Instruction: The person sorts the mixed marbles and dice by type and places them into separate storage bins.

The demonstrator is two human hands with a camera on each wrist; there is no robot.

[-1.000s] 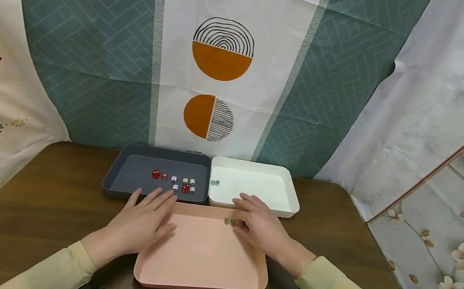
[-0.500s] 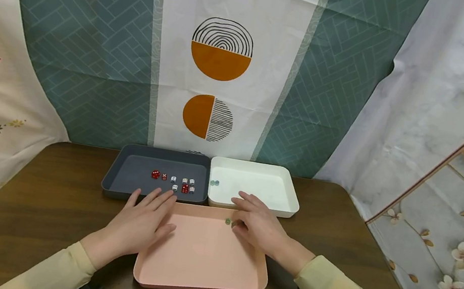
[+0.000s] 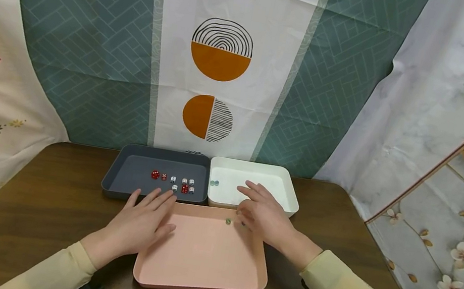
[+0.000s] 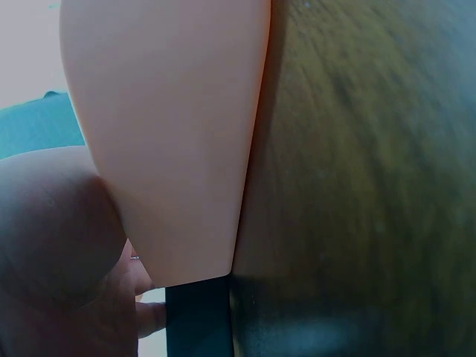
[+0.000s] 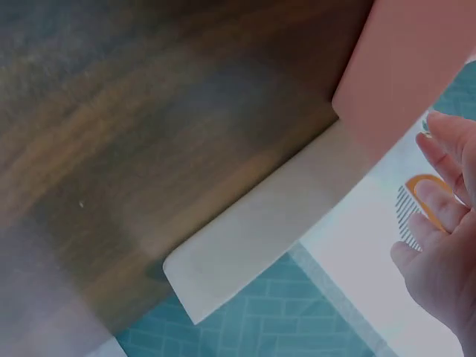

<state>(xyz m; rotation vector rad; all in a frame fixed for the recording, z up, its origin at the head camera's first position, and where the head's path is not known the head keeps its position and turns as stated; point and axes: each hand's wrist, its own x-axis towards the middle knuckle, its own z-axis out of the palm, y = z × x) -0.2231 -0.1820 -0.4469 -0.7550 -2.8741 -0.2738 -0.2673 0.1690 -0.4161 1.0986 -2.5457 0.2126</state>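
My right hand is over the far right part of the pink tray. It pinches a small greenish glass marble between thumb and index finger, with the other fingers spread. Another green marble lies in the pink tray near its far wall, left of those fingertips. Flat and with straight fingers, my left hand lies over the pink tray's left edge. Its fingertips reach the near rim of the dark grey tray, which holds several red and white dice.
To the right of the dark tray stands a white tray, with two pale marbles by its left wall. All three trays sit on a brown wooden table. Patterned cloths hang behind and at both sides.
My right hand has lifted slightly and shifted right with a marble at its fingertips, away from the marble left lying in the pink tray. The left hand stays in place.
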